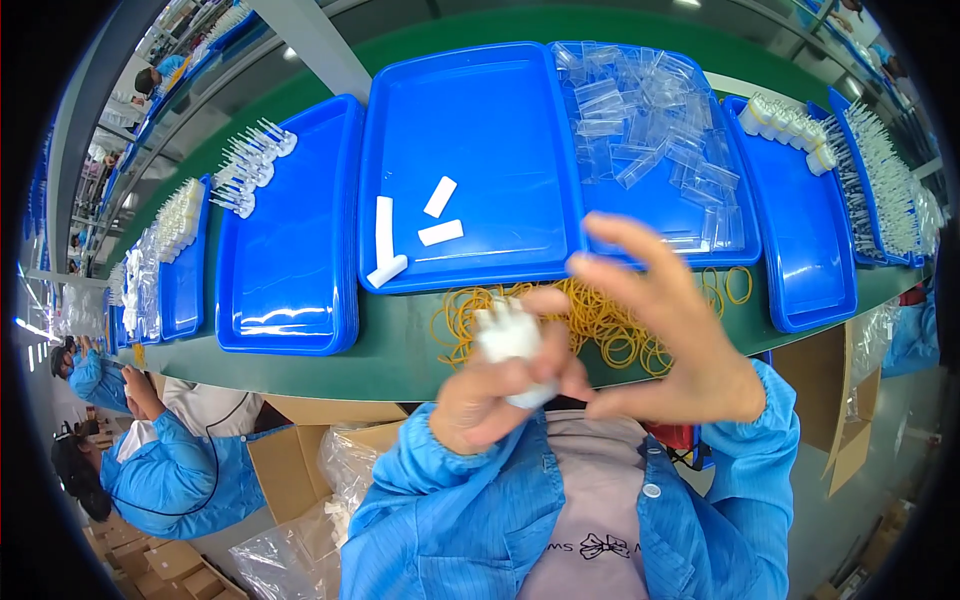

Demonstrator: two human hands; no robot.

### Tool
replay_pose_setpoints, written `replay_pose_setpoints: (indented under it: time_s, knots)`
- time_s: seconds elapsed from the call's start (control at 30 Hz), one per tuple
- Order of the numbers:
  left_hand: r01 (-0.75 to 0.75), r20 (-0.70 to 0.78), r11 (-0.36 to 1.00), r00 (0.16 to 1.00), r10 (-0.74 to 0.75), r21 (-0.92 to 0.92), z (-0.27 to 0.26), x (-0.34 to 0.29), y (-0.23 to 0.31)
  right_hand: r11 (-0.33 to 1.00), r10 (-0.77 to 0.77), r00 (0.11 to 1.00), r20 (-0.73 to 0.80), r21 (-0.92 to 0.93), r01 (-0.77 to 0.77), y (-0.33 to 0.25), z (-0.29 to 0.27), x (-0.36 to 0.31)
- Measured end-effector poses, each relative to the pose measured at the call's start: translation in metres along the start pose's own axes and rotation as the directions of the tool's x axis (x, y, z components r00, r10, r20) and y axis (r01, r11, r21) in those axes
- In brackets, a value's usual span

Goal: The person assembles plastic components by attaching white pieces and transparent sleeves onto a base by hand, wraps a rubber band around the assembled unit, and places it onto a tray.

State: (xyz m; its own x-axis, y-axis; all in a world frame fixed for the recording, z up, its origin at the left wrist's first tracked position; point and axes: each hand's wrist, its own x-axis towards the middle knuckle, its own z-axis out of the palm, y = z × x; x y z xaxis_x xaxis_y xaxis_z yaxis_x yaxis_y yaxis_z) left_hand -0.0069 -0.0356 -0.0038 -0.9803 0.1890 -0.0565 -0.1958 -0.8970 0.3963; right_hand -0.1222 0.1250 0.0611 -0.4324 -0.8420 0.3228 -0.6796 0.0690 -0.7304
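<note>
My left hand [490, 395] is closed round a small white bundle [508, 332] with several short prongs pointing up. Motion blur hides its exact kind. Beside it on the right, my right hand [690, 340] is raised with thumb and fingers spread apart, holding nothing. Both hands are above the near edge of the green table, in front of a heap of yellow rubber bands [625, 325]. Just beyond, a blue tray [470, 130] holds several white pieces [385, 228], some shaped like short tubes. To its right, another blue tray carries many clear plastic sleeves [640, 120].
On the left stands a stack of blue trays [290, 260] with white pronged parts [250, 165]. A blue tray [810, 240] at right holds white bundles [785, 125]. Cardboard boxes [290, 465] and plastic bags flank me below the table. A co-worker [180, 460] in blue sits at left.
</note>
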Motion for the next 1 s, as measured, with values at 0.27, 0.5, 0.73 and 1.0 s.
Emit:
replay_pose_setpoints:
  time_s: [0.27,0.5,0.73,1.0]
  knots:
    - [-0.384,-0.079,0.923,0.922,0.38,-0.041,-0.024,-0.034,0.053,0.867,0.044,0.997,-0.065,-0.493,-0.07,0.049,0.012,-0.01]
    - [-0.474,-0.226,0.829,0.808,0.544,0.297,-0.016,-0.028,0.046,0.703,-0.099,0.993,0.061,-0.702,0.113,0.075,0.028,-0.011]
    - [-0.373,-0.161,0.826,0.866,0.474,0.422,-0.002,-0.022,0.018,0.799,-0.106,0.989,-0.108,-0.601,0.02,0.068,0.019,-0.017]
    - [-0.077,-0.163,0.795,0.962,0.217,0.602,0.008,0.019,-0.025,0.886,-0.059,0.969,-0.24,-0.459,-0.059,0.059,0.005,-0.017]
